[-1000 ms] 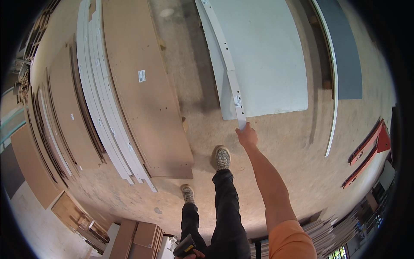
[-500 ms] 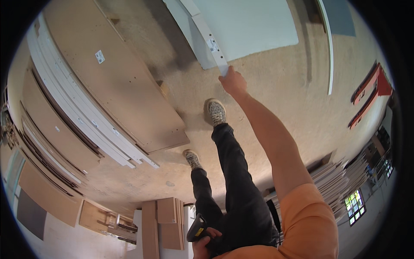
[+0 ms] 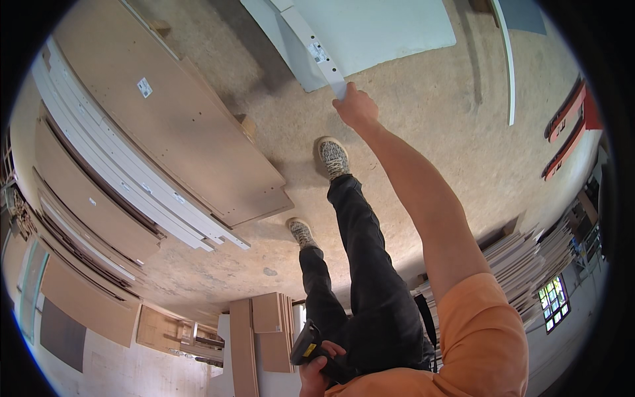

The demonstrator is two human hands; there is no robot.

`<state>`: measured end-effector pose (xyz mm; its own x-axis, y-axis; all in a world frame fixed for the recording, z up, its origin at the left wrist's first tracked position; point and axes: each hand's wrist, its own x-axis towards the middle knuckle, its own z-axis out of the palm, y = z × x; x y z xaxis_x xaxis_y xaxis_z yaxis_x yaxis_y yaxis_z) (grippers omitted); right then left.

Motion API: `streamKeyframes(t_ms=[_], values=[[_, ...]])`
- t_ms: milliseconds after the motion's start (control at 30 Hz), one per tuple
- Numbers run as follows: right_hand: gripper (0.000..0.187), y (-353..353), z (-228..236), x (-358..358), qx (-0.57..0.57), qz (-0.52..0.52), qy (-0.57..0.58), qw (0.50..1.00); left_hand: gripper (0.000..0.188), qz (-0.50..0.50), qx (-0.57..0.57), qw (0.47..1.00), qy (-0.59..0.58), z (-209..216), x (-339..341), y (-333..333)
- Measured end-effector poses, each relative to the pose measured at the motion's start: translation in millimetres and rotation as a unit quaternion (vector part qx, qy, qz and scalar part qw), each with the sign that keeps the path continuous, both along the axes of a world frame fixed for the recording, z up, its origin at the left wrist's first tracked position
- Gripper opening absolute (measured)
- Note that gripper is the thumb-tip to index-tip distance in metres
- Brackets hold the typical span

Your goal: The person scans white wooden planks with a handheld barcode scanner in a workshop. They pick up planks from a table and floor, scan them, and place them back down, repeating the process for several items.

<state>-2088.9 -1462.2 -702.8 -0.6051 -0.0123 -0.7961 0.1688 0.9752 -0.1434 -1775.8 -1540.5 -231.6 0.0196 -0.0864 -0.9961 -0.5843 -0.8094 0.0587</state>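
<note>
My right hand [image 3: 357,107] is closed around the near end of a long, narrow white strip [image 3: 301,28] with dark holes and a white label [image 3: 318,53]. The strip reaches away past the top edge of the view, above a pale blue-white panel [image 3: 390,40]. Low in the view, by my waist, my left hand [image 3: 313,378] grips a black handheld scanner [image 3: 305,341] with a yellow sticker. Part of that hand is cut off by the lower edge.
Brown panels [image 3: 172,119] and long white strips [image 3: 126,159] are stacked on the left. Red pallet-truck forks [image 3: 565,135] lie at the right, near another white strip [image 3: 508,66]. Brown boards [image 3: 271,331] and stacked planks [image 3: 522,258] stand behind me.
The view has shifted slightly, so the floor, panels and forks sit a little differently. Both hands keep their holds on the white strip and the scanner.
</note>
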Motion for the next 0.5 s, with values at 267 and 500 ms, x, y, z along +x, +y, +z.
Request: streamKeyframes(t_ms=[267,500], values=[[0.049,-3.3,-14.4,-3.8,-0.022,0.005,0.03,0.999,0.038,0.034,0.019,0.999,0.025,0.6,35.6,11.8],[0.062,-34.5,-46.9,-28.6,-0.09,-0.008,0.081,0.993,0.049,-0.004,0.082,0.995,0.051,-32.6,72.7,14.9]])
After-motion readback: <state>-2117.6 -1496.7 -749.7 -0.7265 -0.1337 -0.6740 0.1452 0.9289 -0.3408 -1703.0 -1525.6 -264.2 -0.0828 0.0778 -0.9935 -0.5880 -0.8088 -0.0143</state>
